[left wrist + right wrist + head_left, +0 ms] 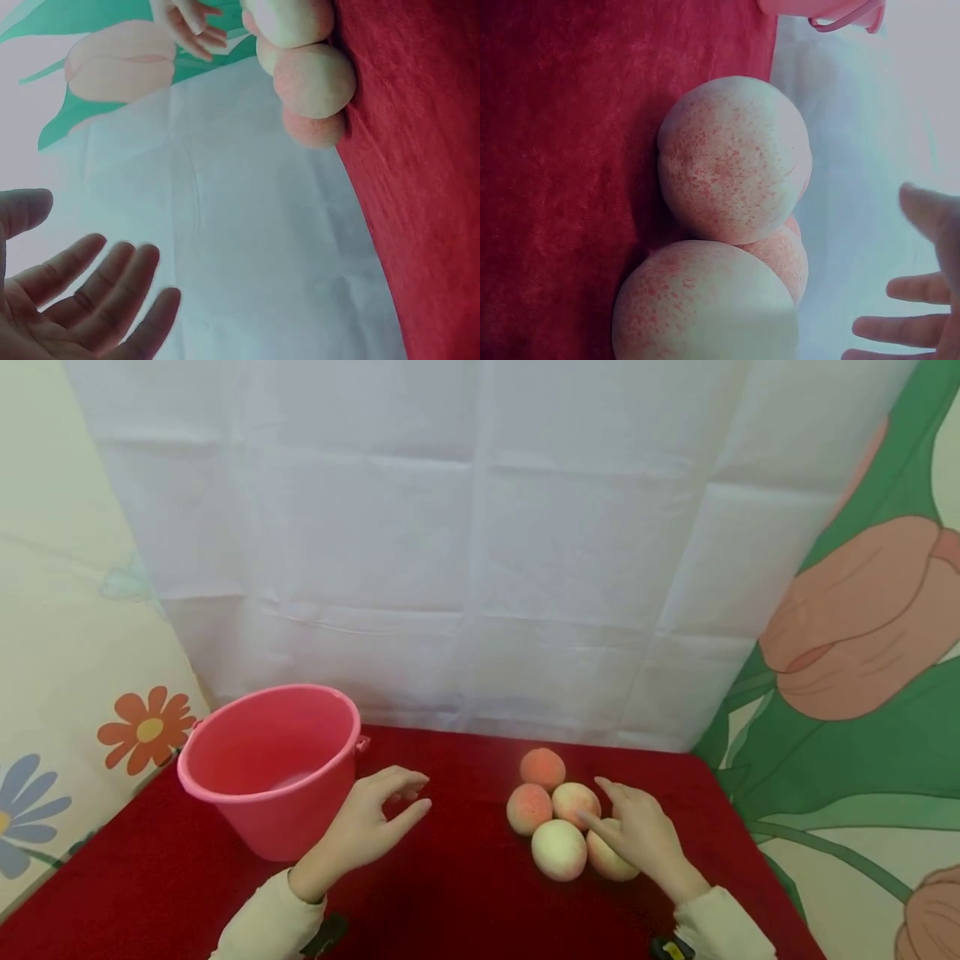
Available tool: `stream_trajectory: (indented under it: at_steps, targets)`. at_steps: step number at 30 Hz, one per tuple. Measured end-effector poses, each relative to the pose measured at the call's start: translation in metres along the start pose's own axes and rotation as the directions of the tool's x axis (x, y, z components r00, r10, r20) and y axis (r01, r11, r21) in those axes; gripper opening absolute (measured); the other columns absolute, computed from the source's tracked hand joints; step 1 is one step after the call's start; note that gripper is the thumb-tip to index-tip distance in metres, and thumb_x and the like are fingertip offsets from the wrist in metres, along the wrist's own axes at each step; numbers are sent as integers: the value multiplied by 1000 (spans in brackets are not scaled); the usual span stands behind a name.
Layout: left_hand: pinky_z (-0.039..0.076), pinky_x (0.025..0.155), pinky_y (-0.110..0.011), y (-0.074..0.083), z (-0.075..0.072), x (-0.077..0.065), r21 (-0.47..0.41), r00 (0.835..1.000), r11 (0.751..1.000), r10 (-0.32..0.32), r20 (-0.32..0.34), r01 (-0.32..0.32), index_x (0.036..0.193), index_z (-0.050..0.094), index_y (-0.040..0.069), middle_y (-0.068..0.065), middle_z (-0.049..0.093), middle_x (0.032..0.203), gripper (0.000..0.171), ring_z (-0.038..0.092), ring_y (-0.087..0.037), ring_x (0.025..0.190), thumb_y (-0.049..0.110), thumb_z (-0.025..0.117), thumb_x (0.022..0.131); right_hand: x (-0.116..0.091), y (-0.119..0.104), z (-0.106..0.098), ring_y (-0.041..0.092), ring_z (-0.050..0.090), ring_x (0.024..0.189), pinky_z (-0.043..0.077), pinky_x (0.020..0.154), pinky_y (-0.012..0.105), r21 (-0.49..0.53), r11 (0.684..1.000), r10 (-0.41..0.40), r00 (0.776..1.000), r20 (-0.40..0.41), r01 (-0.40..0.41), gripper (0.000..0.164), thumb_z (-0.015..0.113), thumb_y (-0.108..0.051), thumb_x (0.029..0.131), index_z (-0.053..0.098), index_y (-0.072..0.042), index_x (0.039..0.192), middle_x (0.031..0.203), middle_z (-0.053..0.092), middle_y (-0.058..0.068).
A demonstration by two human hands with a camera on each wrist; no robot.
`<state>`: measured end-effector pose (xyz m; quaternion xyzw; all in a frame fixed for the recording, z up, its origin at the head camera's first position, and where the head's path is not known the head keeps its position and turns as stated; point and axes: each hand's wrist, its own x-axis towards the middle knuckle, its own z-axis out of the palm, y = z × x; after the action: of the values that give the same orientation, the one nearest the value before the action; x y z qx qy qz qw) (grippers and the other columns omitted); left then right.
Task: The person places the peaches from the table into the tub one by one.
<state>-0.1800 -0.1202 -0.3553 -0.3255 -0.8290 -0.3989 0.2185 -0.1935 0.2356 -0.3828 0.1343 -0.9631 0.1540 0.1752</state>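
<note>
Several peaches [558,852], some pale and some orange-pink, lie grouped on the red cloth right of centre. Over the right side of this group hovers my right hand [641,831], fingers spread and holding nothing; in the right wrist view a gap shows between the fingers [900,330] and the nearest peaches [735,161]. My left hand [375,818] is held in the air beside a pink bucket [315,797], with loosely bent fingers and nothing in them. The left wrist view shows that palm [90,300] apart from the peaches [315,81].
The bucket stands at the left of the red cloth [450,893], its inside partly visible. Behind the table hangs a creased white sheet [465,568]. Flower-patterned hangings [862,693] flank both sides.
</note>
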Motion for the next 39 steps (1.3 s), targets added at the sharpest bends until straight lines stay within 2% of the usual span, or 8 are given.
stream_trajectory:
  at_steps: [3,5,7,12,16,26,33,39]
  targets:
    - [53,61,-27,-3,-6,-8,-89,1000,996,-17,-23,15,94,65,10,2,65,86,15,60,-5,72,5,67,80,-2,1,0,26,59,82,50,71,43,14,999,-41,998,-39,41,50,70,-37,78,62,0,111,94,65,11]
    - [52,58,-27,-4,-10,-14,-137,998,990,-42,-35,37,91,65,11,2,66,84,14,61,-6,69,2,66,81,-4,2,1,32,59,90,47,79,47,10,996,-83,994,-74,84,43,72,-30,76,64,1,106,96,65,13]
    - [52,56,-26,-4,-15,-19,-172,996,983,-78,-43,69,90,65,11,2,66,83,13,61,-6,67,1,65,81,-6,3,2,33,58,92,47,79,47,18,995,-100,990,-95,102,40,74,-27,75,65,1,103,94,66,13]
    - [53,56,-28,-9,-27,-33,-224,989,967,-138,-58,122,90,65,7,2,65,81,13,62,-7,65,-3,62,82,-11,4,1,27,58,87,50,61,38,35,997,-60,994,-88,64,40,74,-29,74,66,-2,102,83,63,3]
    - [53,56,-29,-14,-35,-43,-232,979,958,-191,-71,170,89,64,4,3,65,80,10,63,-8,65,-3,61,83,-15,4,0,24,59,79,48,52,35,39,999,-29,997,-69,32,41,73,-30,75,65,-3,104,84,63,4]
    - [53,56,-27,-22,-52,-66,-256,929,909,-360,-90,328,90,63,-4,4,65,77,7,63,-10,65,-2,57,86,-19,8,2,29,60,83,49,54,37,32,998,-51,996,-79,54,35,73,-27,75,65,-3,100,91,65,8]
    - [54,59,-27,-29,-67,-79,-292,869,846,-487,-87,445,96,59,-12,1,67,80,16,64,-11,70,2,54,89,-19,8,1,32,59,88,51,60,43,27,998,-50,996,-78,52,36,73,-28,76,66,-3,101,94,66,9]
    - [54,62,-25,-37,-78,-87,-315,854,823,-516,-68,472,100,57,-14,-1,69,85,21,65,-11,75,5,53,91,-19,7,0,33,59,90,51,59,44,34,998,-44,997,-70,46,36,72,-29,76,66,-4,101,96,65,9]
